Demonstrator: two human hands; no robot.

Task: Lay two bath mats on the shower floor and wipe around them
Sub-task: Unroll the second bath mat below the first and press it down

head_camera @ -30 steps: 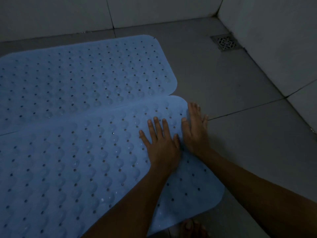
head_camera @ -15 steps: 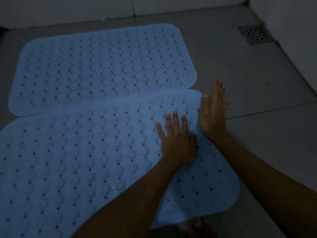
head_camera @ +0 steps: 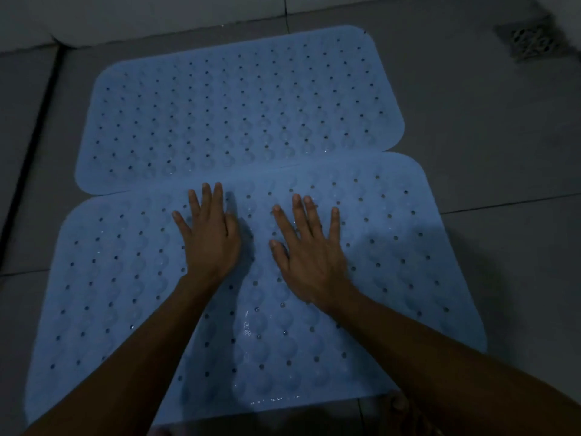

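Two pale blue rubber bath mats with rows of small holes lie flat on the grey tiled floor. The far mat (head_camera: 239, 108) sits toward the back wall. The near mat (head_camera: 393, 262) lies in front of it, its far edge slightly overlapping the far mat's near edge. My left hand (head_camera: 210, 237) rests palm down on the near mat close to that seam, fingers spread. My right hand (head_camera: 311, 256) lies flat on the same mat just to the right, fingers apart. Neither hand holds anything.
A square metal floor drain (head_camera: 531, 42) sits in the far right corner. White wall tiles (head_camera: 141, 14) run along the back. Bare grey floor (head_camera: 490, 158) lies right of the mats. My toes (head_camera: 399, 402) show at the near mat's front edge.
Both hands have slid left from the near mat's right end to its middle. The view has shifted left, so both mats now show almost fully.
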